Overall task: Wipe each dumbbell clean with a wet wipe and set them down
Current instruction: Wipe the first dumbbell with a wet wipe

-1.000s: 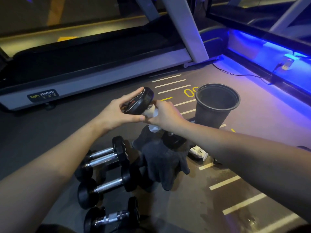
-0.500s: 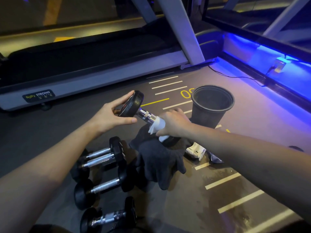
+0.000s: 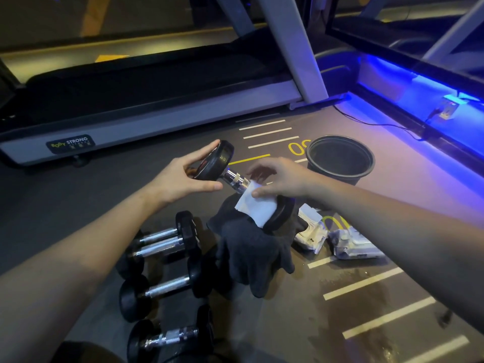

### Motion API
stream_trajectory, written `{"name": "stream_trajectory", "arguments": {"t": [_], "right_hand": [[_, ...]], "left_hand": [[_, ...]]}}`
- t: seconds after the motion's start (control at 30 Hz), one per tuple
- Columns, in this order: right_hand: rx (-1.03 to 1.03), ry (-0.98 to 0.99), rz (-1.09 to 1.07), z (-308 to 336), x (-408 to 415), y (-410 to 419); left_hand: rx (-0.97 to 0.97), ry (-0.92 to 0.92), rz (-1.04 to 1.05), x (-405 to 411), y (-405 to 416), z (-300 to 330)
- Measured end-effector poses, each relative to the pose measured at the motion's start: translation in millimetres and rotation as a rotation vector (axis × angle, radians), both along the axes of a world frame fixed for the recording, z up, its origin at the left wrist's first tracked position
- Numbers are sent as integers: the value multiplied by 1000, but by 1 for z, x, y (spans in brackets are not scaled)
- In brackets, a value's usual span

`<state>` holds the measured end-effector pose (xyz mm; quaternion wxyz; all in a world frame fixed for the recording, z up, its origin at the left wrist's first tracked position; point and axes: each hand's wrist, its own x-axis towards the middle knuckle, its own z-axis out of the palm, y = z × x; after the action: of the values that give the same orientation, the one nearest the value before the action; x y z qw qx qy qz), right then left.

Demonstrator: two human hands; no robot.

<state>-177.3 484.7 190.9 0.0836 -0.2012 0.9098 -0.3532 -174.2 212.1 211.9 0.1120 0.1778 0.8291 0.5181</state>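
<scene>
While the left hand (image 3: 183, 176) grips the upper head of the black rubber-ended dumbbell with a chrome handle (image 3: 235, 179), the right hand (image 3: 277, 179) pinches a white wet wipe (image 3: 255, 206) against its lower handle, above a dark cloth glove (image 3: 251, 247) on the floor. If the left hand's fingertip hold loosens, the tilted weight may slip and drop onto the glove.

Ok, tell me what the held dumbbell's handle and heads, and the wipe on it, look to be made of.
Held dumbbell: the handle looks like chromed steel, mirror-bright with a crosshatched grip band; the heads look like matte black rubber or urethane, dull with soft highlights, though a coating over iron can't be ruled out. Wet wipe: thin white nonwoven sheet, limp and draped over the handle under the right hand.
</scene>
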Motion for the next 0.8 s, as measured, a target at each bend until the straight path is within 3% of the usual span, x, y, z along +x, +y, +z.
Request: {"name": "stream_trajectory", "arguments": {"t": [0.4,0.6,0.8], "right_hand": [[246,-171,43,-7,-8,5],[231,15,-129,-13,20,-6],[428,441,-359,-30,57,-33]], "left_hand": [[2,23,-15,2,5,3],[21,14,5,7,5,3],[4,25,-15,9,7,5]]}}
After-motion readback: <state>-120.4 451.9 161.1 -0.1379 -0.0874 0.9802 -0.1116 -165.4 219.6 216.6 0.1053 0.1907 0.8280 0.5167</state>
